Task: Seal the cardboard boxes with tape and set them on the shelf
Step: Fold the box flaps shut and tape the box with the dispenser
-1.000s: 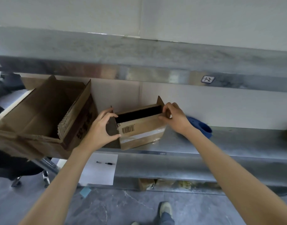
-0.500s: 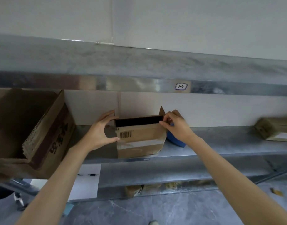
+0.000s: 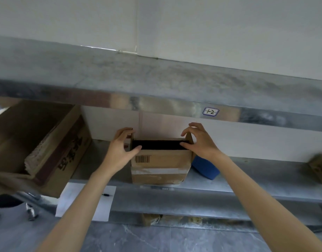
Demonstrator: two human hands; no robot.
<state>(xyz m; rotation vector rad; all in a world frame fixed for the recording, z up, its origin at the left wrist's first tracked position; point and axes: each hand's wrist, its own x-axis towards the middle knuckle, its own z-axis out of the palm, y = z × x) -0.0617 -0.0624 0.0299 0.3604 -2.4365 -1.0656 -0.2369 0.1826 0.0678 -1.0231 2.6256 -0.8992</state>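
Large carton point(image 3: 38, 142), brown corrugated board, open, one flap edge ragged, dark printed characters on its side that we cannot read; stands at the left end of the shelf point(image 3: 247, 179), which is grey mottled metal. White sheet of paper point(image 3: 74, 202) below it, a dark pen point(image 3: 106, 194) lying on it. Left hand point(image 3: 120, 151): grips the left end of the small cardboard box point(image 3: 160, 164), thumb on the front rim, fingers over the upright end flap. The box is rectangular, sits at the shelf's front edge, top open, interior black. It bears a barcode label point(image 3: 142, 159) and a pale strip of tape point(image 3: 158, 170) across the front. Right hand point(image 3: 200, 142): pinches the right end flap, thumb along the rim. Blue object point(image 3: 204, 168), rounded, just beside the box. Hand-written tag point(image 3: 210, 111) on the upper shelf edge, reading roughly "1-2". Brown parcel point(image 3: 320, 168), far right.
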